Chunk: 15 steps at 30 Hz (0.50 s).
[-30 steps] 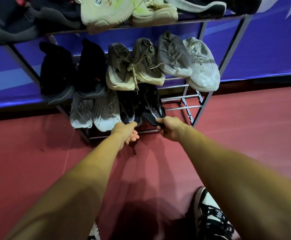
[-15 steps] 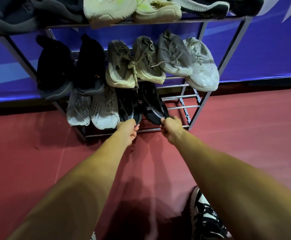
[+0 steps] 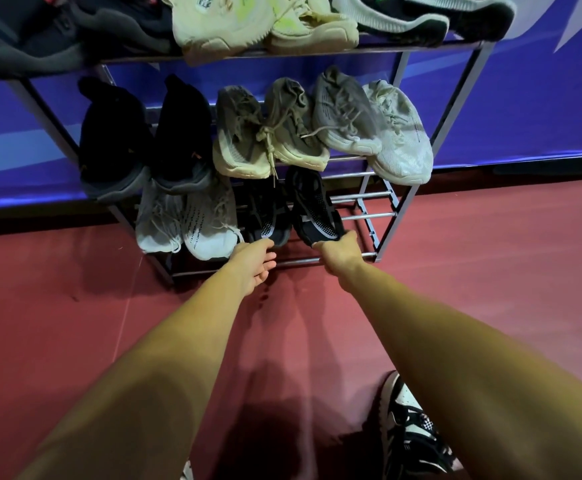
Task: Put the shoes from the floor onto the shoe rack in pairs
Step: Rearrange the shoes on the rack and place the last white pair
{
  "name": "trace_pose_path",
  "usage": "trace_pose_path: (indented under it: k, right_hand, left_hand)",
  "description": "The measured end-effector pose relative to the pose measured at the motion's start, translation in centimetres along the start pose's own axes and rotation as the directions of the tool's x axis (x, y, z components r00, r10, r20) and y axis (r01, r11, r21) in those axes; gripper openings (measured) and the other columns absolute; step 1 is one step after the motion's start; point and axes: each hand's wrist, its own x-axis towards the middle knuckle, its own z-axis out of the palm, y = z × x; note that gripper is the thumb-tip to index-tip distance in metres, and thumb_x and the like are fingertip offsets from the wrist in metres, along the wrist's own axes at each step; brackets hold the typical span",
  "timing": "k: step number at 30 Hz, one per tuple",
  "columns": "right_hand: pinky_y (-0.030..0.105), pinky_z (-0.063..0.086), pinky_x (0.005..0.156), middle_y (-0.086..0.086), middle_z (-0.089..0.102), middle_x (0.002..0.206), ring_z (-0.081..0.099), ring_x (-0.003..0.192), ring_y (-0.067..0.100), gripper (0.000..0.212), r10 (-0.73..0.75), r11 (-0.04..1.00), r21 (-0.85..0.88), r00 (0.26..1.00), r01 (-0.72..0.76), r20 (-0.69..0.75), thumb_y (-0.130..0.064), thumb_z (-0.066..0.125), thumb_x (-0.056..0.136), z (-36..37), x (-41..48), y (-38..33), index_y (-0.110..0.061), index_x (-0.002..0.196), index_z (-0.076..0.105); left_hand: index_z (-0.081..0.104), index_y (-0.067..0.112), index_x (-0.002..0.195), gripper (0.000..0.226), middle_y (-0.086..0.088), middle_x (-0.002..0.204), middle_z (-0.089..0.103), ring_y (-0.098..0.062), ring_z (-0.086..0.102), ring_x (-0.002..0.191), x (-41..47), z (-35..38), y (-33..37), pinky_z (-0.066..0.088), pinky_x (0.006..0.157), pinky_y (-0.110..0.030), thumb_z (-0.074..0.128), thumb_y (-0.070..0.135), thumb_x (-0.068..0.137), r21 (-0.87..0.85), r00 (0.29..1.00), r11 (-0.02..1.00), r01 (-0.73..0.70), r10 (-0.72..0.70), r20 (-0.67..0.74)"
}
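Note:
A black mesh pair lies toes-in on the bottom shelf of the metal shoe rack (image 3: 369, 216). My left hand (image 3: 255, 263) is at the heel of the left black shoe (image 3: 265, 216), its fingers relaxed and hanging below the shoe. The heel of the right black shoe (image 3: 315, 206) is gripped by my right hand (image 3: 338, 250). A white pair (image 3: 185, 223) sits just left of them on the same shelf.
The middle shelf holds a black pair (image 3: 144, 140), a beige pair (image 3: 268, 133) and a pale grey pair (image 3: 376, 126). More shoes fill the top shelf. A black-and-white sneaker (image 3: 410, 431) is on the red floor at bottom right. A blue wall stands behind the rack.
Both black shoes have slid a little deeper onto the bottom shelf. My left hand's fingers have loosened off the left shoe's heel; my right hand still holds its shoe.

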Motion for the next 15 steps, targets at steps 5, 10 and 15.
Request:
trace_pose_path:
  k: [5, 10, 15]
  right_hand:
    - [0.046, 0.052, 0.084, 0.016, 0.061, 0.104, 0.063, 0.097, 0.041, 0.052, -0.093, 0.956, -0.293, 0.972, 0.027, -0.214, -0.011, 0.052, 0.082, -0.4, -3.2, -0.8, -0.005, 0.129, 0.031]
    - [0.043, 0.047, 0.084, 0.017, 0.061, 0.117, 0.062, 0.104, 0.042, 0.046, -0.162, 0.916, -0.398, 0.953, 0.049, -0.257, -0.014, 0.053, 0.083, 1.6, -5.7, -1.1, -0.007, 0.124, 0.035]
    - [0.037, 0.049, 0.087, 0.012, 0.068, 0.107, 0.063, 0.102, 0.034, 0.026, -0.278, 0.858, -0.416, 0.954, 0.300, 0.114, -0.021, 0.054, 0.083, 5.2, -6.6, -0.6, -0.018, 0.109, 0.052]
  left_hand:
    - [0.059, 0.013, 0.113, 0.034, -0.007, 0.111, 0.069, -0.017, 0.065, 0.090, -1.4, -4.0, -2.1, 0.044, 0.060, -0.023, 0.068, 0.035, 0.089, -0.149, 0.998, 0.987, 0.053, -0.058, -0.031]
    - [0.051, 0.018, 0.116, 0.026, -0.012, 0.110, 0.068, -0.019, 0.065, 0.092, -2.0, -6.4, -1.3, 0.041, 0.059, -0.024, 0.060, 0.030, 0.095, -0.267, 0.986, 0.960, -0.080, 0.037, -0.163]
    - [0.051, 0.016, 0.108, 0.010, -0.013, 0.111, 0.071, -0.014, 0.064, 0.081, -1.9, -6.6, -1.0, 0.037, 0.059, -0.022, 0.052, 0.018, 0.098, -0.282, 0.996, 0.959, -0.029, 0.004, -0.091]
